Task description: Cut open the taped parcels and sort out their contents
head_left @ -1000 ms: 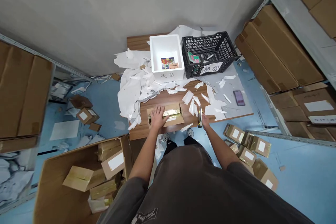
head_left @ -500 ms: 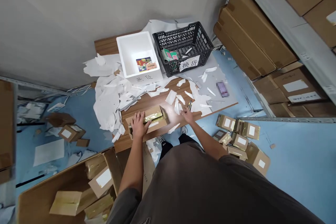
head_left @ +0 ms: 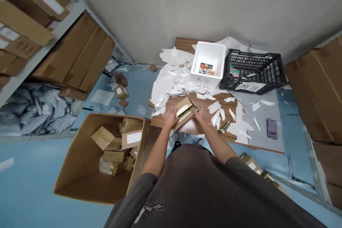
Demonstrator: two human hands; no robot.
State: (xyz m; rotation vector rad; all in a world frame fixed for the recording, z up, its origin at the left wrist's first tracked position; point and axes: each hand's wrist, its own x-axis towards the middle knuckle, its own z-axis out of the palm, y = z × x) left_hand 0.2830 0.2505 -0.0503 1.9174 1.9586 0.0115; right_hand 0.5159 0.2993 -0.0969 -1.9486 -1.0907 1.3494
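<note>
Open cardboard box (head_left: 185,118), gold foil (head_left: 184,107) inside; left grip (head_left: 171,118), right grip (head_left: 201,114) both holding box edges.

Hands (head_left: 171,118) (head_left: 201,114) on both sides of an open cardboard box (head_left: 188,119), gold foil (head_left: 184,107) inside

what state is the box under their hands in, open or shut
Open: the cardboard box has its flaps up, and gold foil shows inside, between the left hand and right hand.

Open cardboard box (head_left: 187,120) holding gold foil (head_left: 184,107)
</note>
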